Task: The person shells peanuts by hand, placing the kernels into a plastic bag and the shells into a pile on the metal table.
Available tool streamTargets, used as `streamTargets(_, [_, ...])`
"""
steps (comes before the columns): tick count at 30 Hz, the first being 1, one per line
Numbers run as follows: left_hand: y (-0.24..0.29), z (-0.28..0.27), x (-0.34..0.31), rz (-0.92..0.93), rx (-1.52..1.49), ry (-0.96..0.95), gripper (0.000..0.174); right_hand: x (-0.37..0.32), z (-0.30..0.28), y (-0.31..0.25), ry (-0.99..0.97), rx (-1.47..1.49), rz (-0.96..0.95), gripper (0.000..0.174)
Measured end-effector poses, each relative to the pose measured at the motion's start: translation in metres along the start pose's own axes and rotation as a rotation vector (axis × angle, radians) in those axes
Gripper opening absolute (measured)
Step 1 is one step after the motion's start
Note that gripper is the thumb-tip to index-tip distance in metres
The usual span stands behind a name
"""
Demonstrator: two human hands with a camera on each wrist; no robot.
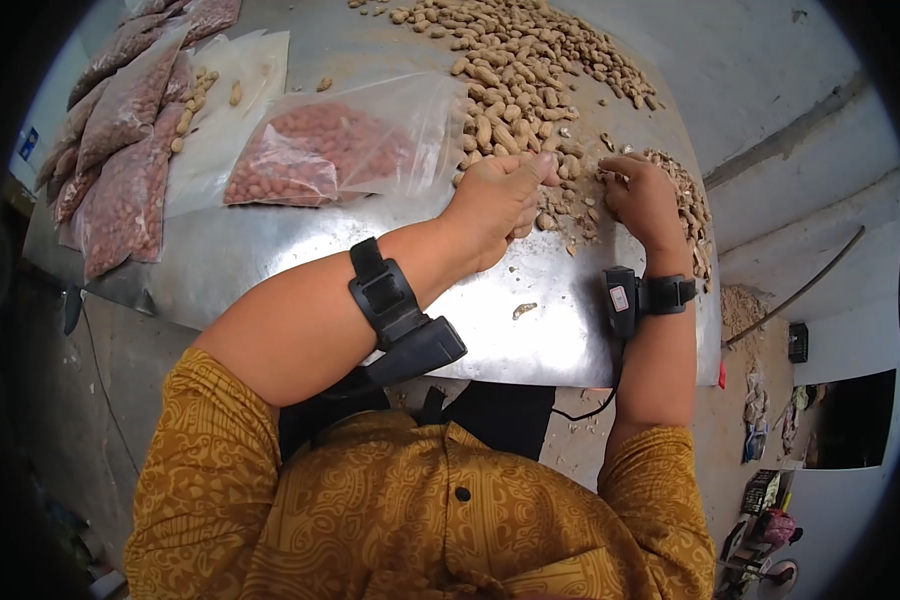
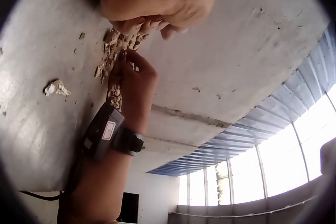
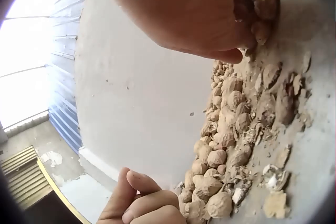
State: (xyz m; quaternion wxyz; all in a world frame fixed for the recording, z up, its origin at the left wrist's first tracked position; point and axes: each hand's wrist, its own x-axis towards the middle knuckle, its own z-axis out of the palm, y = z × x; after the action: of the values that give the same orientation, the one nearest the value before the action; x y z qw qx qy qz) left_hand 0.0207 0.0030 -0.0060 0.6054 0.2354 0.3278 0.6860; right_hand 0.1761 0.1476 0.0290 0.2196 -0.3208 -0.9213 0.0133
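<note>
My left hand [image 1: 495, 205] is above the metal table beside the peanut pile. Its fingers are curled in, and the thumb lies over the index finger. In the right wrist view this left hand [image 3: 147, 205] shows thumb and index finger close together, with no object visible between them. My right hand [image 1: 642, 200] hangs over the right edge of the pile with bent fingers, its fingertips close to broken shells [image 1: 685, 200]. I cannot tell whether it pinches a piece. Unshelled peanuts [image 1: 510, 100] lie heaped in front of both hands. Shell bits [image 3: 270, 176] are scattered nearby.
A clear plastic bag of reddish peanut kernels [image 1: 320, 150] lies left of the pile. More filled bags [image 1: 125, 190] are stacked at the far left, near white plastic sheets [image 1: 255, 75] with several loose peanuts. The table [image 1: 450, 330] ends just before my body.
</note>
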Motion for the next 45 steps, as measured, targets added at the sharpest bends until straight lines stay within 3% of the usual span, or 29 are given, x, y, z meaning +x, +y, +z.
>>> streamTargets(2, [-0.001, -0.002, 0.0, -0.004, 0.013, -0.011, 0.027, 0.001, 0.008, 0.008, -0.062, -0.087, -0.004, 0.025])
streamTargets(11, [-0.001, -0.005, 0.0, 0.017, 0.039, -0.04, 0.029, 0.005, 0.018, 0.019, 0.027, -0.152, 0.062, 0.019])
streamTargets(14, [-0.001, -0.005, 0.0, 0.022, 0.04, -0.04, 0.029, 0.007, 0.02, 0.023, 0.147, -0.02, 0.085, 0.016])
streamTargets(20, [-0.002, -0.005, 0.001, 0.025, 0.045, -0.035, 0.029, 0.012, 0.02, 0.025, 0.293, 0.027, -0.043, 0.016])
streamTargets(23, [-0.001, -0.004, 0.001, 0.02, 0.044, -0.014, 0.028, 0.008, 0.014, 0.016, 0.21, 0.181, 0.079, 0.018])
streamTargets(29, [-0.004, -0.004, 0.003, 0.035, 0.035, -0.028, 0.026, 0.008, 0.019, -0.012, -0.093, 0.321, -0.085, 0.022])
streamTargets(35, [-0.002, -0.004, 0.002, 0.031, 0.025, -0.029, 0.023, 0.009, 0.022, -0.012, -0.053, 0.23, -0.092, 0.015])
streamTargets(41, [-0.002, -0.002, 0.002, 0.054, 0.05, -0.005, 0.022, 0.008, 0.026, -0.008, -0.025, 0.3, 0.037, 0.012])
streamTargets(45, [-0.002, 0.0, 0.001, 0.062, 0.053, -0.002, 0.022, 0.008, 0.026, -0.012, -0.025, 0.273, -0.009, 0.012])
